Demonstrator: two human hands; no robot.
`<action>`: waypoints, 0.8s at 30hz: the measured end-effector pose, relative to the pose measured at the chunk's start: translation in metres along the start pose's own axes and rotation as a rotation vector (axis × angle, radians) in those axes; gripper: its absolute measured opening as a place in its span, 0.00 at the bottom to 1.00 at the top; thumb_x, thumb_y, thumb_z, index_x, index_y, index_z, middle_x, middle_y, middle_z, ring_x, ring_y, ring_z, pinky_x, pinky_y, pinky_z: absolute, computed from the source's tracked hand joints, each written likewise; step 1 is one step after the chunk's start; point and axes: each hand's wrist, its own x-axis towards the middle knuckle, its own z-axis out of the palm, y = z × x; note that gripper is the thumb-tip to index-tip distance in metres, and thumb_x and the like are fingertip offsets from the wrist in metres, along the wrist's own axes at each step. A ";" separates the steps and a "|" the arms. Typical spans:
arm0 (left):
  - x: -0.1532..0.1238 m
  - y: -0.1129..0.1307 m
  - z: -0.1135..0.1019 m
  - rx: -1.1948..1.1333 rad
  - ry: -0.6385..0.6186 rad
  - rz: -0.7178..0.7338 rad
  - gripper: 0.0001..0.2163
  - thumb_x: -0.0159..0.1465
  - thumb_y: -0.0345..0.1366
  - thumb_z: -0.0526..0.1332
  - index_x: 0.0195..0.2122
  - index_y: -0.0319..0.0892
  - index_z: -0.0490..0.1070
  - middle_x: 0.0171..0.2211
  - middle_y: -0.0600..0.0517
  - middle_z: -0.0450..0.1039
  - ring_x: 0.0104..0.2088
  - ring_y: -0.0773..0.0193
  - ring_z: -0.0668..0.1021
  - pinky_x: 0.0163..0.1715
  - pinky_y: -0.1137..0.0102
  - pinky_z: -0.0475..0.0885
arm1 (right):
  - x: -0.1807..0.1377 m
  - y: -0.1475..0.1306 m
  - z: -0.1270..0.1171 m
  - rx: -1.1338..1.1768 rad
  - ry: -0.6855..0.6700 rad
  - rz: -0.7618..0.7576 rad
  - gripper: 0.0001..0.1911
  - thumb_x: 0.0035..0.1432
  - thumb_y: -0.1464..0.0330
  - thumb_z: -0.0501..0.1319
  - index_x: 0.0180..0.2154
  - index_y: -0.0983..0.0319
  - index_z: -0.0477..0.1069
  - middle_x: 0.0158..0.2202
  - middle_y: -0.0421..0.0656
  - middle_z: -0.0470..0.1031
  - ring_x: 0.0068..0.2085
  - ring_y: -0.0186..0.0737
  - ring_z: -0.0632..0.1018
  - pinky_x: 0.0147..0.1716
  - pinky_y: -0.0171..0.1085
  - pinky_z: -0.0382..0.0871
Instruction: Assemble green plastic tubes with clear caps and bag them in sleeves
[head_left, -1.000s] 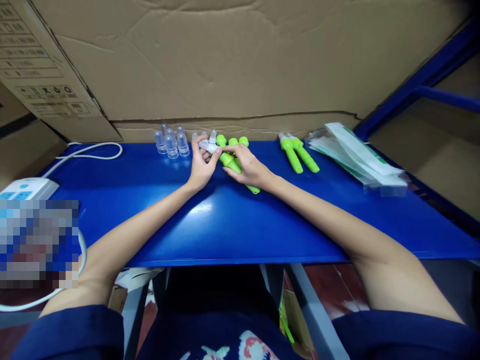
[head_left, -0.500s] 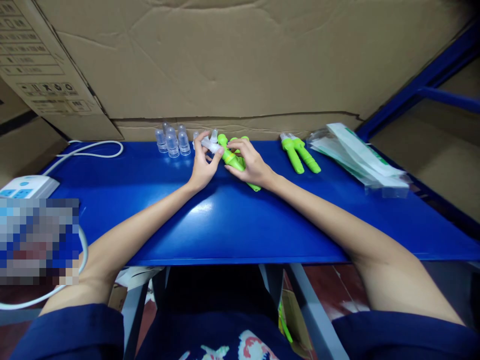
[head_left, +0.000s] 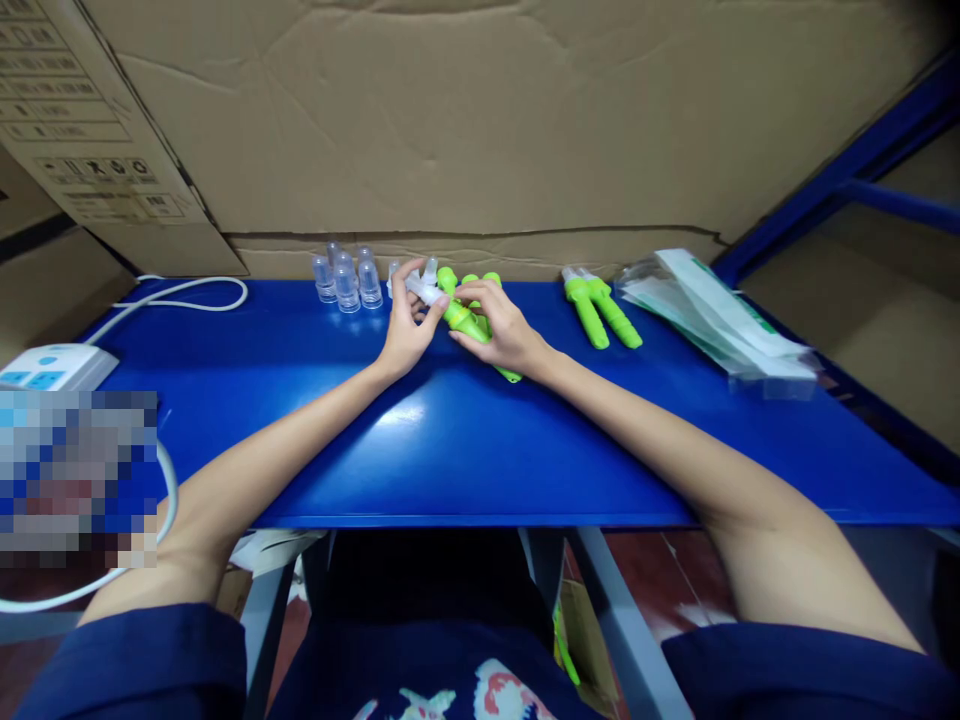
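Observation:
Near the back middle of the blue table, my right hand (head_left: 510, 328) is closed round a green plastic handle (head_left: 466, 320) that lies slanted. A whitish translucent tip piece (head_left: 424, 290) is pinched between the thumb and fingers of my left hand (head_left: 406, 330). The tip piece meets the upper left end of the handle; whether it is seated there I cannot tell. Just behind my hands are more green pieces (head_left: 447, 276) and a small clear tip (head_left: 430, 268), partly hidden by my fingers. Several clear plastic caps (head_left: 346, 288) stand upright left of my left hand.
Two green handles with clear tips (head_left: 600, 310) lie to the right. Beyond them are flat clear plastic bags (head_left: 727, 320) with white and green strips. A white power strip (head_left: 60, 368) and its cable (head_left: 187, 305) are at the left. Cardboard (head_left: 450, 120) walls the back.
Both hands keep their hold on the handle and the tip piece, with hardly any movement. The camera view has shifted very slightly.

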 end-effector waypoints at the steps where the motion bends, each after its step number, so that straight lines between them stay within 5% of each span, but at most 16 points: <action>1: 0.000 -0.001 0.000 -0.015 -0.010 -0.006 0.32 0.67 0.57 0.68 0.66 0.54 0.57 0.56 0.47 0.74 0.54 0.57 0.82 0.59 0.57 0.76 | 0.000 0.000 0.000 0.001 0.013 -0.011 0.23 0.65 0.64 0.65 0.59 0.58 0.65 0.56 0.56 0.73 0.59 0.59 0.76 0.57 0.62 0.73; 13: 0.001 -0.003 -0.001 -0.024 0.014 -0.032 0.35 0.63 0.58 0.71 0.64 0.53 0.58 0.50 0.49 0.77 0.50 0.59 0.83 0.58 0.57 0.76 | 0.000 0.001 0.001 -0.005 0.001 -0.013 0.20 0.66 0.63 0.64 0.58 0.59 0.66 0.56 0.56 0.73 0.59 0.58 0.76 0.56 0.61 0.74; 24: 0.000 -0.008 0.002 -0.009 0.105 -0.064 0.36 0.62 0.55 0.73 0.65 0.54 0.57 0.59 0.44 0.73 0.62 0.52 0.79 0.63 0.55 0.74 | 0.001 -0.002 0.000 0.019 -0.018 0.039 0.19 0.67 0.63 0.62 0.57 0.59 0.67 0.56 0.56 0.74 0.60 0.58 0.75 0.60 0.62 0.70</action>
